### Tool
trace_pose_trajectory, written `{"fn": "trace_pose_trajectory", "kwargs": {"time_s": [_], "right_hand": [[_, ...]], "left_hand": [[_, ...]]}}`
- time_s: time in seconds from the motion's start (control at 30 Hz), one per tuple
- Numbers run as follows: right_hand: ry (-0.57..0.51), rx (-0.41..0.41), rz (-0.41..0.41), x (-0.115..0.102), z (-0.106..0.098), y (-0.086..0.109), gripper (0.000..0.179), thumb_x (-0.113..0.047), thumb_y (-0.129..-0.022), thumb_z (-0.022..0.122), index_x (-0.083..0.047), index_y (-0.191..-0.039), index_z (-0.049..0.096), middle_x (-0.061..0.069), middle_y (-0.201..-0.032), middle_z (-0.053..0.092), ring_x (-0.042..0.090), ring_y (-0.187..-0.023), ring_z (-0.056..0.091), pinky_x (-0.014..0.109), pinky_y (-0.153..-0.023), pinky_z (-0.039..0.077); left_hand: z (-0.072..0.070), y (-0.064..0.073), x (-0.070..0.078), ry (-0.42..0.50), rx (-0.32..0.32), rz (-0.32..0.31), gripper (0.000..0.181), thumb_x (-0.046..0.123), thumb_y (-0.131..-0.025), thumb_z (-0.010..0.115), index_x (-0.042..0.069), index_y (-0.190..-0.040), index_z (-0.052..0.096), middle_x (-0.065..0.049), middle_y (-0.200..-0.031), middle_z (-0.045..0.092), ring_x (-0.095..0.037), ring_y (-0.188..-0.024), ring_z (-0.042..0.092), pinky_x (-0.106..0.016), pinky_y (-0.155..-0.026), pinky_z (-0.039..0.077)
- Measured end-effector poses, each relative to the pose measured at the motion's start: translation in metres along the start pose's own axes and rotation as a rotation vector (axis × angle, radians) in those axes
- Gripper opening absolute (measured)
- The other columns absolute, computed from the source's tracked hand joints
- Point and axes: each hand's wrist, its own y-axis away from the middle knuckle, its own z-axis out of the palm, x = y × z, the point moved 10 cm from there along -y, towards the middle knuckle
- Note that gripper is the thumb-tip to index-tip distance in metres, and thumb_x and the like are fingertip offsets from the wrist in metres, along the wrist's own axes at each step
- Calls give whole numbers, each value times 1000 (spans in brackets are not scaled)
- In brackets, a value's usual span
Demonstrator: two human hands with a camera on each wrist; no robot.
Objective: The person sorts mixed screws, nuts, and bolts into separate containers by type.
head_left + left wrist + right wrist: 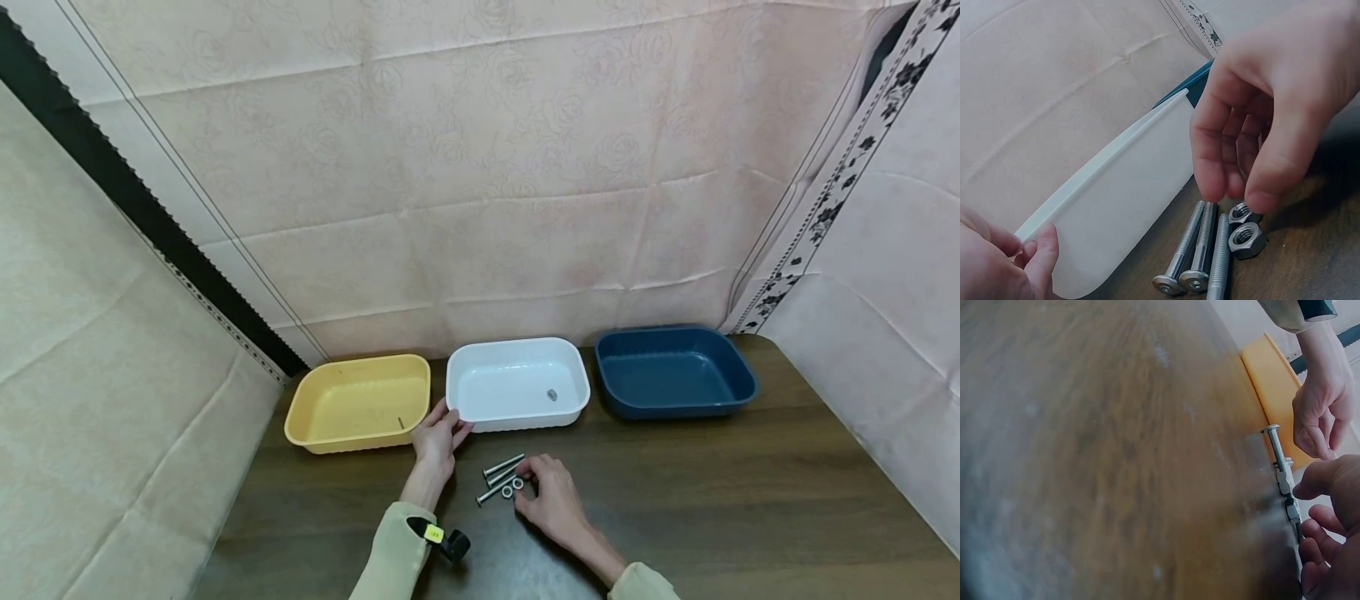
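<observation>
My left hand (435,442) pinches the front left corner of the white tray (517,422) between thumb and fingers. A small metal nut (552,395) lies inside that tray. In front of it, three silver bolts (1180,256) lie side by side on the wooden table, with two hex nuts (1247,241) at their right. My right hand (552,500) hovers just over the nuts, thumb and fingers bent but apart. In the left wrist view its fingertips (1262,201) come close to the farther nut, and nothing shows between them; whether they touch it is hard to tell.
A yellow tray (360,445) stands to the left, with a small dark piece, perhaps a bolt (401,422), in it. To the right is a blue tray (675,412). Patterned cloth (487,208) hangs behind the trays and along both sides of the table (712,500).
</observation>
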Motion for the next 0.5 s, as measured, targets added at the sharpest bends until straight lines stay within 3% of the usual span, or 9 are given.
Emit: {"fn": "trace_pose_trajectory", "kwargs": {"time_s": [0.2, 0.5], "right_hand": [[55, 18, -40, -4, 2, 2, 30, -2, -63, 84, -10, -86, 67, -1, -83, 60, 17, -80, 52, 38, -73, 44], [102, -11, -34, -4, 5, 1, 31, -3, -65, 87, -11, -88, 67, -2, -85, 59, 18, -83, 52, 39, -75, 43]], "left_hand": [[0, 1, 0, -5, -3, 3, 46, -9, -95, 58, -1, -140, 56, -25, -133, 55, -26, -96, 65, -35, -80, 60], [0, -2, 0, 6, -14, 47, 46, -12, -93, 57, -6, -139, 55, -21, -107, 59, -19, -79, 62, -33, -75, 61]]}}
